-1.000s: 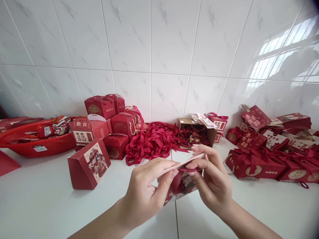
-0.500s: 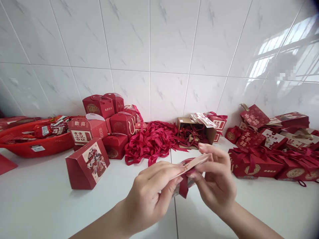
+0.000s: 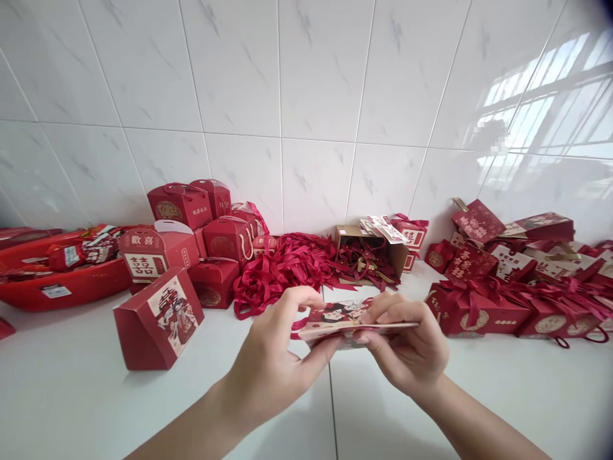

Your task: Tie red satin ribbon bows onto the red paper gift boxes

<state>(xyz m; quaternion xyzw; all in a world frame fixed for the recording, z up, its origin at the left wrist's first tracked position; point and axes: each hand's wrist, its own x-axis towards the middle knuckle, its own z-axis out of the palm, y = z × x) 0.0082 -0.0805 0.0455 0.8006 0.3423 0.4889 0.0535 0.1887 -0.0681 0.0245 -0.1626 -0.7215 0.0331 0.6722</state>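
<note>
We face a glossy white tiled wall (image 3: 230, 76), with a white table (image 3: 71, 402) running along its foot. On the right we see a broad pile of red gift boxes (image 3: 498, 322), the front ones tied with bows; on the left, a stack of red boxes (image 3: 223, 239) stands beside a red basin (image 3: 90, 281) of wrapped packets. Between the two groups, nearer the stack, lies a heap of red ribbon (image 3: 306, 255). Our left hand (image 3: 275, 351) grips the left end of a printed carton (image 3: 335, 313), thumb below; our right hand (image 3: 409, 345) pinches its right part between thumb and fingers. We hold it above the table, in front of the ribbon, its lower part partly hidden. A lone red box (image 3: 136, 338) stands front left. Behind our right hand, an open cardboard box (image 3: 397, 255) holds dark red straps (image 3: 366, 262), with printed cards (image 3: 383, 229) on top.
</note>
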